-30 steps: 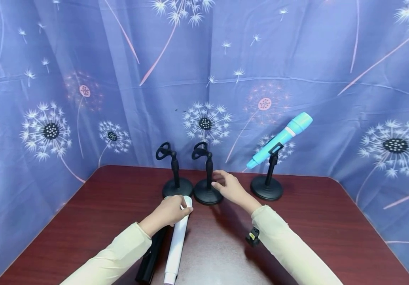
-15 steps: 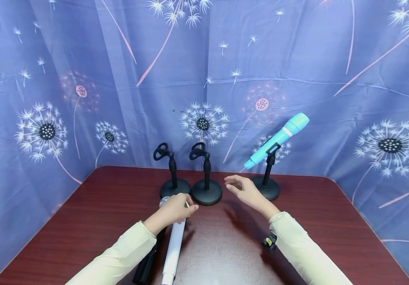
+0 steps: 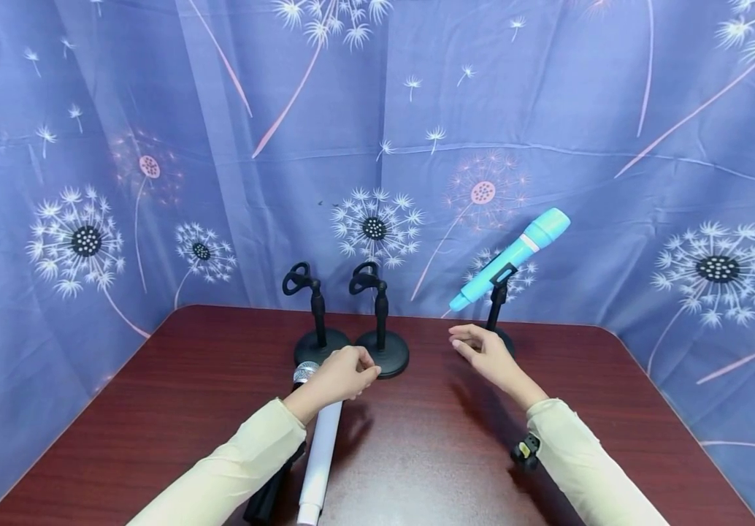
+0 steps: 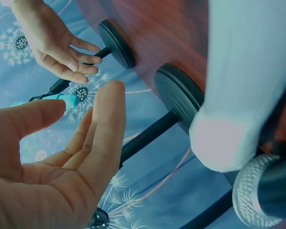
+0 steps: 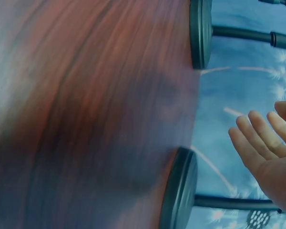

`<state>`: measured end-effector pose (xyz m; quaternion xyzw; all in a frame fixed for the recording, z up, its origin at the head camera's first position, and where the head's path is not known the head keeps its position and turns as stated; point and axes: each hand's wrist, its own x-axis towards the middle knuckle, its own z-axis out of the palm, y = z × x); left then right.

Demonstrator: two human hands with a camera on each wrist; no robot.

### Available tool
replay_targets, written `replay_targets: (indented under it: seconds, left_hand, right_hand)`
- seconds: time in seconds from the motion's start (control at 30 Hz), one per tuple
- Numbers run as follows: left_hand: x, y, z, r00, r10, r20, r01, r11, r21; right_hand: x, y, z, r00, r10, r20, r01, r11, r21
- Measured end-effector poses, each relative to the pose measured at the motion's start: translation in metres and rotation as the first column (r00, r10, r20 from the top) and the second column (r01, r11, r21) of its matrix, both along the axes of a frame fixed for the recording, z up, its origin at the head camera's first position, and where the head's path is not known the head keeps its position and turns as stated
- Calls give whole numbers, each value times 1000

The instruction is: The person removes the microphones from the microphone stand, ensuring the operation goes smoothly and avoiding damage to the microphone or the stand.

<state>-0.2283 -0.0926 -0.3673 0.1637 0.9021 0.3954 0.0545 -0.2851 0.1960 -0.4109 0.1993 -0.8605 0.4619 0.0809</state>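
Note:
My left hand [image 3: 345,372] is over the head end of a white microphone [image 3: 321,453] lying on the table. In the left wrist view its thumb and fingers stand apart with nothing between them. Beside the white microphone lies a black one with a silver mesh head [image 3: 305,371], partly hidden by my left forearm. My right hand [image 3: 491,359], fingers loosely bent and holding nothing, is in front of the right microphone stand [image 3: 497,307]. A turquoise microphone [image 3: 509,263] sits tilted in that stand's clip.
Two black stands with bare ring clips, a left stand [image 3: 318,314] and a middle stand [image 3: 381,318], are side by side at the back of the reddish-brown table [image 3: 187,394]. A blue dandelion-print curtain [image 3: 253,183] hangs behind and around it.
My left hand has let go of the white microphone's head and risen slightly rightward. My right hand has moved right, from beside the middle stand to in front of the right one.

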Motion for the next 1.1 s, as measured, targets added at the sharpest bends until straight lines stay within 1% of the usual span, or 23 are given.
replay_targets:
  seconds: [0.13,0.17,0.37,0.4,0.53,0.63,0.73,0.8,0.87,0.93,1.0,1.03,1.1]
  left_hand:
    - [-5,9,1,1000,-3,-13,4,1000,22]
    - [-6,11,0,1000,-2,-18,2,1000,25]
    - [-14,24,2,998,6,-58,-4,999,36]
    - [-14,26,3,998,5,-60,-3,999,37]
    - [-16,34,5,997,12,-71,-9,999,44]
    - [-18,39,6,994,25,-110,-20,999,46]
    - [-21,45,9,987,43,-154,-35,998,58]
    - [-22,51,11,987,53,-154,-40,996,83]
    - [-24,56,13,990,53,-133,-34,990,136]
    - [-26,62,14,994,47,-99,-26,979,200]
    - [-29,67,14,997,33,-74,-12,964,266]
    - [-32,70,13,997,27,-69,-6,957,292]
    - [-35,75,13,997,21,-73,3,949,315]
  right_hand:
    - [-1,13,-3,998,-56,-29,56,998,-11]
    - [1,15,0,997,-66,-43,65,998,-19]
    - [-1,35,-5,984,-143,-108,131,985,-108]
    - [-4,38,-9,980,-166,-113,152,981,-119]
    - [-6,45,-11,957,-252,-143,224,956,-190]
    - [-9,49,-13,934,-320,-160,278,930,-241]
    - [-13,52,-14,907,-389,-160,345,905,-250]
    - [-15,53,-16,891,-422,-166,380,895,-233]
    - [-18,54,-16,883,-437,-172,398,890,-222]
    - [-21,54,-17,883,-435,-177,395,892,-220]
    - [-23,54,-16,885,-431,-179,394,895,-208]
    - [-23,53,-16,887,-427,-178,391,898,-203]
    - [-25,51,-15,891,-420,-172,387,901,-195]
